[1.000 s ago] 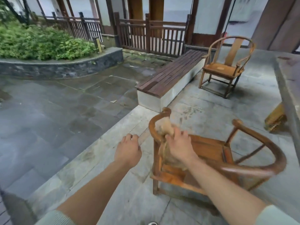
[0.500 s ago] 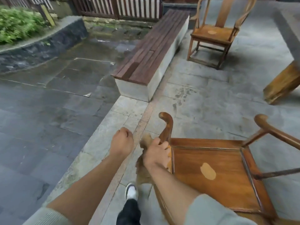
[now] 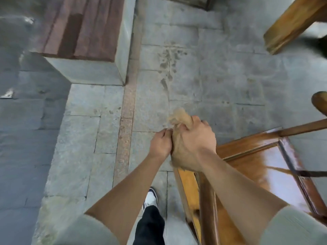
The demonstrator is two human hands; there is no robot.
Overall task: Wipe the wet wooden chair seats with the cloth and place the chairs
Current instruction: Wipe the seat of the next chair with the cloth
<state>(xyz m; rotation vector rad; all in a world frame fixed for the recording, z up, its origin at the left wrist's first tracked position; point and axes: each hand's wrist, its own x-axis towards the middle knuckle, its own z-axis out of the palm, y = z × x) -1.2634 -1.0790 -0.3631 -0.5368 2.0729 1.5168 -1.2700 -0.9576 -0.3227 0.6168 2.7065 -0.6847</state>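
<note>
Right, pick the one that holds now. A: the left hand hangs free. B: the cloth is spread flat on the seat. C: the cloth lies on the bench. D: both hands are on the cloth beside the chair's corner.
D: the right hand grips the bunched cloth and the left hand pinches its edge, at the corner of the chair.

A slatted wooden bench (image 3: 83,27) on a pale base stands on stone paving (image 3: 221,82).
</note>
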